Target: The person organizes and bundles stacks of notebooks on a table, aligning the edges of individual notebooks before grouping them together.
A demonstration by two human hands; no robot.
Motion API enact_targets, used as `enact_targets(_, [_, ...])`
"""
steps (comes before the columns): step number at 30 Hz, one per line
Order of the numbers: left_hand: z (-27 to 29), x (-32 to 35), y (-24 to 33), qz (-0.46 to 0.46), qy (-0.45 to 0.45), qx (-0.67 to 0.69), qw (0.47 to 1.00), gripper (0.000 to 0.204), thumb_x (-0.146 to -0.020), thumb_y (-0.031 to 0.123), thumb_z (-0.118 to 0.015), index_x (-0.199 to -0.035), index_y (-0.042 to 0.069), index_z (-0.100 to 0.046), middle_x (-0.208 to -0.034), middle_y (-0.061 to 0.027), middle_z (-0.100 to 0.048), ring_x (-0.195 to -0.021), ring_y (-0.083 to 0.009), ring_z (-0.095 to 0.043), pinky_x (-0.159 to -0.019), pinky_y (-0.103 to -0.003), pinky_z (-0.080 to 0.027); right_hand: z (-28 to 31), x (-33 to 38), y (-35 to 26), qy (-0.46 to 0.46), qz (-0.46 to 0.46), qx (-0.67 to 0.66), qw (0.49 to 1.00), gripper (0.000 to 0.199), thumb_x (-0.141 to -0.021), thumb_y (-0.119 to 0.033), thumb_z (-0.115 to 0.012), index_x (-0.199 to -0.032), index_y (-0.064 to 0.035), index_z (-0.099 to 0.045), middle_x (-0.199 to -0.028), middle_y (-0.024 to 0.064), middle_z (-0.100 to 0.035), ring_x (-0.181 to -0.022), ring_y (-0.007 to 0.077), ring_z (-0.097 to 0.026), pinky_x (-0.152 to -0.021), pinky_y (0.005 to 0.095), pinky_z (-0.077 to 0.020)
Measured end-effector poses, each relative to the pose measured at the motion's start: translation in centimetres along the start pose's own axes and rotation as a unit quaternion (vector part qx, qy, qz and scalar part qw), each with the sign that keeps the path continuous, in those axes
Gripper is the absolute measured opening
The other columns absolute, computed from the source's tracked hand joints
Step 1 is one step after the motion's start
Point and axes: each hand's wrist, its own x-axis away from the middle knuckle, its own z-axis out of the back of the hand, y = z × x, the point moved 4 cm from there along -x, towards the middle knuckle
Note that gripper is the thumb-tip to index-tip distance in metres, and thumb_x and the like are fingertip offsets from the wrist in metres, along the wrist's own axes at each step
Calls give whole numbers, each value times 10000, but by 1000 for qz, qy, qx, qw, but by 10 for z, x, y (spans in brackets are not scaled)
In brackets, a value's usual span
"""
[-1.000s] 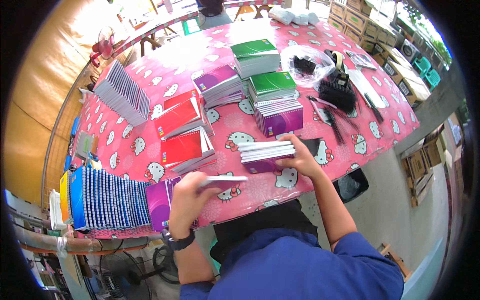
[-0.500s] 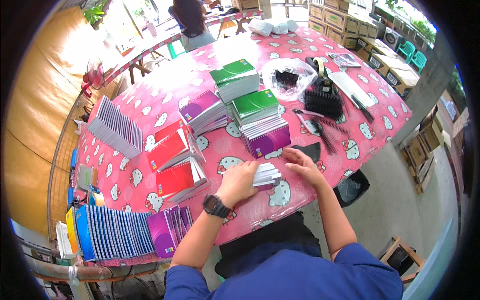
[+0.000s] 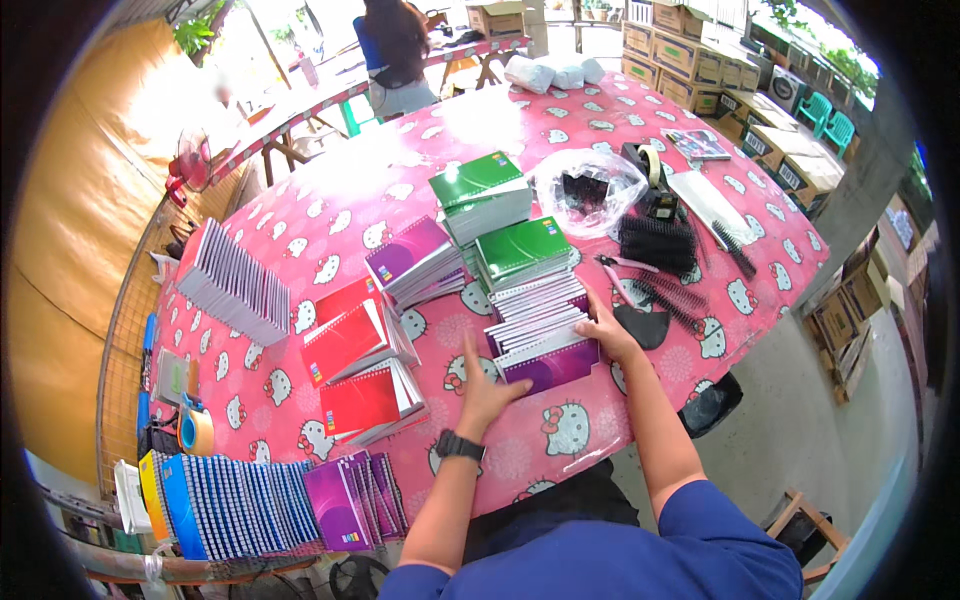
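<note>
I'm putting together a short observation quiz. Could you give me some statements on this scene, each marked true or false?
1. The right hand touches the row of purple notebooks in front of the person. True.
2. The left hand is on the blue notebooks. False: the left hand is at the left side of that purple row.
3. The green notebooks are farther from the person than that row. True.
4. The watch is on the right wrist. False: the black watch is on the left.
5. The pink-handled tool is in neither hand. True.
</note>
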Motion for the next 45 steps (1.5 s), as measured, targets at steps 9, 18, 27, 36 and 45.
enact_targets(9, [7, -21, 19, -50, -72, 54, 995, 1331, -455, -15, -848, -1447, 12, 39, -1449, -165, -246, -1314, -253, -299, -1077, -341, -280, -37, 18, -10, -8, 5, 35, 999, 1096, -546, -148, -815, -1447, -63, -197, -1394, 127, -341, -1308, 253, -307, -1093, 358, -202])
enact_targets(18, [15, -26, -2, -96, -65, 23, 993, 1325, -518, 12, -841, -1444, 37, 106, -1458, -179, -246, -1312, -262, -316, -1073, -342, -283, -37, -1, -36, -11, 108, 369, 923, 1065, -661, -396, -764, -1452, -47, -142, -1498, 194, -163, -1397, 309, -144, -1114, 435, -141])
enact_targets(27, [21, -26, -2, -115, -61, 11, 991, 1339, -530, -40, -826, -1445, 91, 142, -1449, -178, -253, -1236, -258, -418, -1005, -359, -395, -123, -8, -47, -114, 46, 748, 652, 1123, -700, -721, -531, -1442, 8, -108, -1513, 202, -88, -1411, 336, -46, -1104, 561, -67])
enact_targets(36, [21, -29, 14, -138, -53, -37, 988, 1447, -458, 30, -864, -1425, 113, 209, -1466, -185, -198, -1305, -298, -320, -1084, -395, -277, -123, -27, -48, -86, 21, 696, 712, 957, -793, -690, -436, -1417, 6, -228, -1502, 192, -157, -1402, 320, -122, -1048, 661, -71])
enact_targets(45, [27, -49, -6, -105, -90, -49, 989, 1384, -437, 91, -863, -1455, 85, 75, -1451, -172, -224, -1319, -291, -287, -1092, -372, -239, -39, -2, 5, 66, -43, -46, 996, 697, -903, -517, -463, -1390, -32, -350, -1364, 115, -439, -1259, 229, -399, -1056, 348, -277])
